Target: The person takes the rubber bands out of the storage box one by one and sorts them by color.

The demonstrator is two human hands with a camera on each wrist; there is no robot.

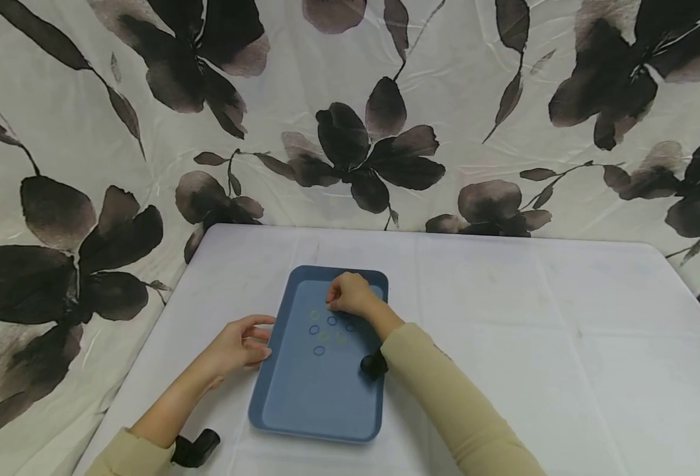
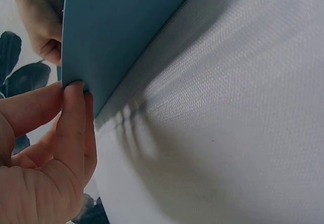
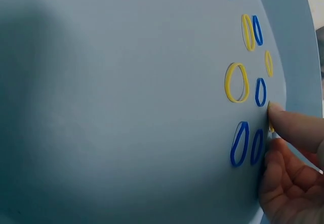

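A blue tray [image 1: 320, 403] lies lengthwise on the table, with several small blue rubber bands [image 3: 246, 140] and yellow rubber bands [image 3: 227, 85] spread flat over its far half. My left hand [image 1: 233, 345] pinches the tray's left rim between thumb and fingers, as the left wrist view also shows at the tray edge [image 2: 83, 57]. Over the tray's far end, my right hand [image 1: 354, 294] bends down with thumb and fingertips against the surface. Between them a bit of a yellow rubber band [image 3: 272, 128] shows; the fingers hide most of it.
A white cloth [image 1: 534, 344] covers the table under the tray. Behind it hangs a white curtain with dark flowers [image 1: 379, 152]. Black wrist devices sit on the left wrist [image 1: 197, 449] and the right wrist [image 1: 374, 364].
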